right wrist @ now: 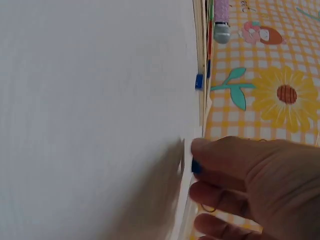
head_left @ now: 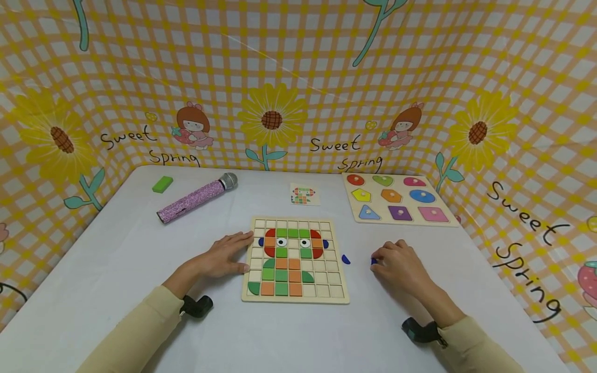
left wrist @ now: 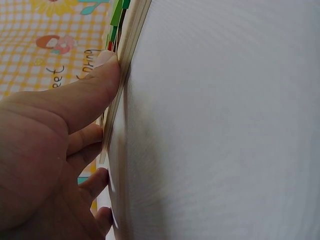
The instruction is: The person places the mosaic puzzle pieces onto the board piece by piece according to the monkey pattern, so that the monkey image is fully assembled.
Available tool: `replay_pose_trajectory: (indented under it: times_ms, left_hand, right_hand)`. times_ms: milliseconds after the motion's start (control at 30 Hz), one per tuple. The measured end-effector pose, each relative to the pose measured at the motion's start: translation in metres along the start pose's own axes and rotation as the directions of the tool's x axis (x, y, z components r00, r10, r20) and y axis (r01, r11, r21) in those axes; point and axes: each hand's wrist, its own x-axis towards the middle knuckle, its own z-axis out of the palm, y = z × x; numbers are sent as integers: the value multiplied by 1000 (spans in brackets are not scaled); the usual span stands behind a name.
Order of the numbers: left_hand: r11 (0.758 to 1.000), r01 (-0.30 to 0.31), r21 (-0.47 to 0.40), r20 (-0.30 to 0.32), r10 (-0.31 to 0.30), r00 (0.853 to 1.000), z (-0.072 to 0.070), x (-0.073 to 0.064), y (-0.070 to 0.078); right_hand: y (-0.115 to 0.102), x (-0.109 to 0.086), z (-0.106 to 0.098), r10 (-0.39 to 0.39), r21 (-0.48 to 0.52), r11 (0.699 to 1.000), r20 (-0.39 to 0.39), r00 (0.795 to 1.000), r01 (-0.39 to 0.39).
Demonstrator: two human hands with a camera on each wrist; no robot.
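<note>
A wooden grid board (head_left: 322,280) lies on the white table, with green, orange and red tiles and two round eye pieces forming a figure. My left hand (head_left: 224,256) rests at its left edge, thumb and fingertips touching the rim, fingers loosely extended. To the right of the board my right hand (head_left: 401,264) pinches a small blue piece (right wrist: 196,166) between thumb and fingers, low over the table. Most of that piece is hidden by the fingertips. A blue half-round piece (head_left: 345,259) lies between the board and this hand.
Behind the board lies a picture card (head_left: 305,195) of a similar figure. A shape puzzle with knobs (head_left: 404,217) stands at the back right. To the back left are a pink glittery microphone (head_left: 193,201) and a green block (head_left: 162,184). A patterned cloth (head_left: 298,67) rises behind.
</note>
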Motion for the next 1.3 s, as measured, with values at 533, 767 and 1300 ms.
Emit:
replay_pose_trajectory:
  times_ms: [533, 767, 1300]
  left_hand:
    - [1000, 0, 6, 2, 0, 1000, 0, 1, 0]
    - [1000, 9, -4, 2, -9, 1000, -1, 0, 1]
    - [1000, -19, -3, 18, 19, 1000, -2, -1, -2]
  right_hand:
    - [-111, 18, 5, -332, 114, 934, -84, 940, 340]
    - [-157, 29, 15, -400, 176, 902, -9, 916, 395]
    - [-210, 51, 31, -450, 100, 890, 43, 892, 444]
